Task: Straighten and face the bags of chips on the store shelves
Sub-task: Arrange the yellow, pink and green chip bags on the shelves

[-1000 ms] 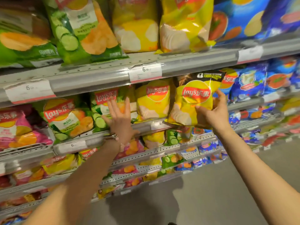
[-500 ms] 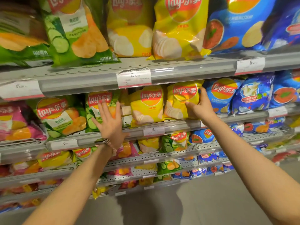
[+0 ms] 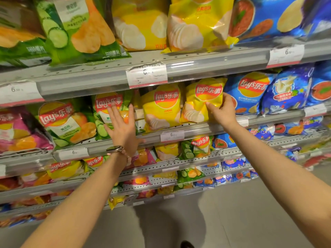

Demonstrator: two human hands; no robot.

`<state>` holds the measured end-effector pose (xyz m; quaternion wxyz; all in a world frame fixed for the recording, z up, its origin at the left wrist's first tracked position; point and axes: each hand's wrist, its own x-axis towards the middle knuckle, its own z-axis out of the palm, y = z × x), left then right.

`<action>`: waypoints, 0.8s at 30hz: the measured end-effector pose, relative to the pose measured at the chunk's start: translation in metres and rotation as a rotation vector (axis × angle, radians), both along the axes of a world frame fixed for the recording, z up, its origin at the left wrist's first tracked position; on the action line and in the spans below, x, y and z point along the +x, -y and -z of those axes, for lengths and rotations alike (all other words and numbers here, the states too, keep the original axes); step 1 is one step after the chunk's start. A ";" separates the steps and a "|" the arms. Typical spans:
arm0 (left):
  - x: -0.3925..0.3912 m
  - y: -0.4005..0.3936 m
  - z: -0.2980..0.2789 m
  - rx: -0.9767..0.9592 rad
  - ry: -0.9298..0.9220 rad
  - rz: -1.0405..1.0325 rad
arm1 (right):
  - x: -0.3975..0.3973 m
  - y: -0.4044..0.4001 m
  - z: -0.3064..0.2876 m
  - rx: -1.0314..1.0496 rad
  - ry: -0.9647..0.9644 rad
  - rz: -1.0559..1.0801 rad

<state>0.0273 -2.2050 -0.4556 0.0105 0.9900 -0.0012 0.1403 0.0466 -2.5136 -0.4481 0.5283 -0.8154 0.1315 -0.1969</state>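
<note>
Two hands work the grey metal shelf [image 3: 197,128]: the right hand [image 3: 223,110] grips a crinkly yellow chip bag [image 3: 200,102], the flat-fingered left hand [image 3: 122,126] presses a green cucumber-print bag [image 3: 105,111], and squaring both upright seems next.

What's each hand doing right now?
Left hand: open, fingers spread flat against the green bag.
Right hand: gripping the yellow bag by its right edge.

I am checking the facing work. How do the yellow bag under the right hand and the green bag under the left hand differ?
The yellow bag stands upright; the green bag leans to one side. The right hand holds the yellow bag's edge with thumb and fingers; the left hand lies flat and open on the green bag. The green bag shows cucumber slices; the yellow one shows plain chips. Both carry the same red logo and share one shelf.
</note>
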 end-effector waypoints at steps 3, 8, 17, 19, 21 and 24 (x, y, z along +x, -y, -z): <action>0.002 -0.004 0.005 0.012 0.087 0.005 | -0.006 -0.007 0.012 -0.075 0.062 0.120; 0.001 -0.009 0.016 -0.051 0.189 0.073 | -0.012 -0.027 0.029 -0.078 0.135 0.168; -0.032 -0.011 0.052 -0.170 0.454 0.420 | -0.056 -0.056 0.065 -0.080 0.476 0.279; -0.047 -0.005 0.082 -0.156 0.428 0.614 | -0.076 -0.064 0.096 -0.130 0.505 0.252; -0.053 0.002 0.115 -0.120 0.372 0.746 | -0.086 -0.066 0.134 -0.182 0.428 0.199; -0.045 0.015 0.164 -0.086 0.277 0.741 | -0.083 -0.055 0.183 -0.181 0.242 0.156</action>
